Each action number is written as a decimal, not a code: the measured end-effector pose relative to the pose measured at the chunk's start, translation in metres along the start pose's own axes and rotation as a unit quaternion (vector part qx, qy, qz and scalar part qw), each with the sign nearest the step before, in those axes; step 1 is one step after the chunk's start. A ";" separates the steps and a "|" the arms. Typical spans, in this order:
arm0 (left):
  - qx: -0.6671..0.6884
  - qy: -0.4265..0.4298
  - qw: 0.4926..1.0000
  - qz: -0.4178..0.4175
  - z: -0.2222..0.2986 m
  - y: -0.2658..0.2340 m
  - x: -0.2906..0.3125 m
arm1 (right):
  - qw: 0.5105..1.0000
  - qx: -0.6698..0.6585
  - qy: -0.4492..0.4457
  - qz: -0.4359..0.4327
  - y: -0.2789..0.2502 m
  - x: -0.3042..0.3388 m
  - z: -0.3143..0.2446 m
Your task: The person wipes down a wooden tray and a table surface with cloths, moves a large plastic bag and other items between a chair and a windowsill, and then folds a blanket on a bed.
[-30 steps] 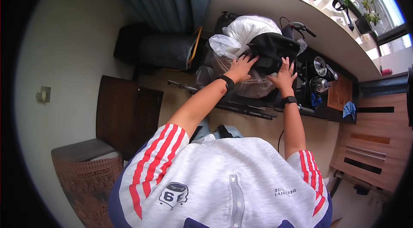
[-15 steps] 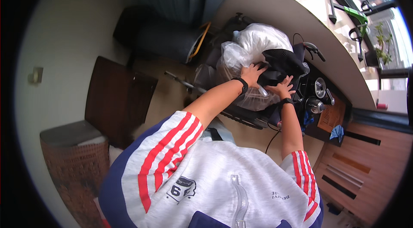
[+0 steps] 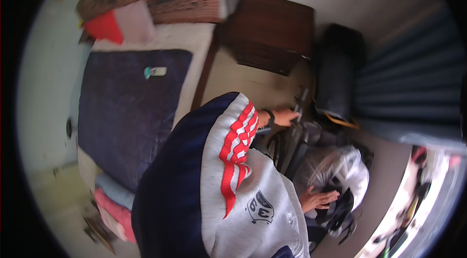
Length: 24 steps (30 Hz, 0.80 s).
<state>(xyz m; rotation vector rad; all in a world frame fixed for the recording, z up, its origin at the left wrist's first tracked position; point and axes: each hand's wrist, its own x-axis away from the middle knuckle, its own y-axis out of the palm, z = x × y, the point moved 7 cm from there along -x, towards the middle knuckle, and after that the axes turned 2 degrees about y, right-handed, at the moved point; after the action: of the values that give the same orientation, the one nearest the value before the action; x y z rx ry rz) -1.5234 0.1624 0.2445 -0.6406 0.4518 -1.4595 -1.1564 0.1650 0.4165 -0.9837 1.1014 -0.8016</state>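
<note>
A wheelchair (image 3: 295, 146) with a dark frame stands right of me, loaded with a white stuffed item in a clear plastic bag (image 3: 357, 173). My left hand (image 3: 283, 117), with a black wristband, reaches to a metal bar (image 3: 302, 102) sticking out of the wheelchair. Its fingertips meet the bar, but blur hides whether they wrap round it. My right hand (image 3: 318, 199) lies with fingers stretched over a black item (image 3: 345, 203) on the bag. What the black item is, I cannot make out.
A bed (image 3: 134, 112) with a dark blue cover is at left, a small device (image 3: 157, 71) lying on it. Past the bar are a dark wooden cabinet (image 3: 270, 27) and a black padded chair (image 3: 335, 73). A blue curtain (image 3: 413, 73) hangs at right; a bright counter (image 3: 396, 209) runs below it.
The view has swung left, bringing the bed into sight. My left hand has left the bag and moved out to the metal bar. My right hand remains by the black item.
</note>
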 end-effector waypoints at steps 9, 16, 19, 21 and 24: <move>0.035 -0.541 0.803 0.247 -0.210 -0.056 0.436 | 0.846 -0.100 -0.420 -0.311 0.132 -0.008 -0.221; 0.108 -0.627 0.693 0.339 -0.171 0.132 0.679 | 0.709 -0.033 -0.585 -0.393 0.140 0.043 -0.398; 0.464 -0.649 0.478 0.367 -0.150 0.242 0.790 | 0.610 -0.077 -0.622 -0.485 0.180 0.099 -0.492; 0.480 -0.694 0.440 0.306 -0.161 0.241 0.746 | 0.648 -0.016 -0.635 -0.419 0.147 0.094 -0.526; 0.414 -0.704 0.465 0.342 -0.162 0.267 0.795 | 0.557 0.039 -0.732 -0.390 0.114 0.190 -0.605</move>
<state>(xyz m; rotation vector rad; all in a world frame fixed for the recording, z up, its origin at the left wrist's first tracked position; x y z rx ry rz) -1.3627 -0.6479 0.0269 -0.5172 -1.1900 0.0996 -1.6807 -0.1058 0.1594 -1.5425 -0.9252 -0.3649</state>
